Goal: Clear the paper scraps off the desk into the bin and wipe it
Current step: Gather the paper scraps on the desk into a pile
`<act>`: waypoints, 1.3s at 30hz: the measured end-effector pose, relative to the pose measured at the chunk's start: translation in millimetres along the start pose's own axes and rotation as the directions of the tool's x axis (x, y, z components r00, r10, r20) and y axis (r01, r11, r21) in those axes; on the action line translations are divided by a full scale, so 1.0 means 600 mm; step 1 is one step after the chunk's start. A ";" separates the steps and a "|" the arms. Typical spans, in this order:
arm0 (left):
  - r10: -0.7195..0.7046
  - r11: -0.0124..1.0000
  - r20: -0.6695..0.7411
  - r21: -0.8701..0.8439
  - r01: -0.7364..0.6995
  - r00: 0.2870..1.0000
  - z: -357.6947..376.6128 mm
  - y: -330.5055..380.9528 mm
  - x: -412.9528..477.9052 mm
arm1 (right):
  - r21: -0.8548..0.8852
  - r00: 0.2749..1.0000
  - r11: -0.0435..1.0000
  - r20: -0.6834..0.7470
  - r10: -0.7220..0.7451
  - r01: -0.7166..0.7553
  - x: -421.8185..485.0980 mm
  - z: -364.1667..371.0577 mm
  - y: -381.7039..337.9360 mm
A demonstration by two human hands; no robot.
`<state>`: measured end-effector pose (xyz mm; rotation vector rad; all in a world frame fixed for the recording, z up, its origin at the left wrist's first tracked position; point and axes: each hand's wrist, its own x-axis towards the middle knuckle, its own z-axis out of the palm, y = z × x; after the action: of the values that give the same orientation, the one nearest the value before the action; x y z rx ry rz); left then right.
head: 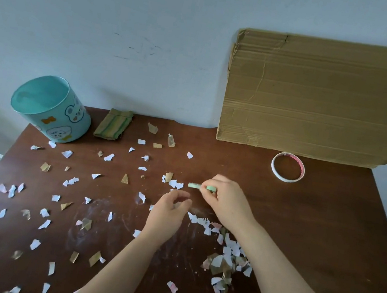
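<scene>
While paper scraps (67, 153) are scattered across most of the brown desk (325, 229), both hands are held near its middle. A small pale green strip (194, 185) is pinched between the fingertips of the right hand (226, 199), just above the desk surface, with part of it sticking out to the left of the fingers. The left hand (168, 214) is loosely curled with fingers bent toward the thumb, just below and left of the right hand; whether anything is held in it cannot be told. A denser heap of scraps (223, 261) is gathered beside and under the right forearm. The teal bin (52, 110) is stood at the far left corner, well apart from both hands, with a folded green cloth (113, 127) just beside it. A tape roll (287, 167) is laid near a cardboard sheet (320, 97) leaned against the wall.
</scene>
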<state>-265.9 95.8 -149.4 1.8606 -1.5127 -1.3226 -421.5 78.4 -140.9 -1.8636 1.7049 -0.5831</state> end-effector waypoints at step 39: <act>0.063 0.997 0.049 0.047 -0.065 0.997 -0.070 -0.028 0.099 | 0.010 0.988 0.993 -0.105 0.117 -0.116 0.069 0.033 -0.044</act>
<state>-223.4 36.8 -167.4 1.8060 -1.6281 -1.3212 -384.3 40.8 -140.4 -1.7442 1.8652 -0.6463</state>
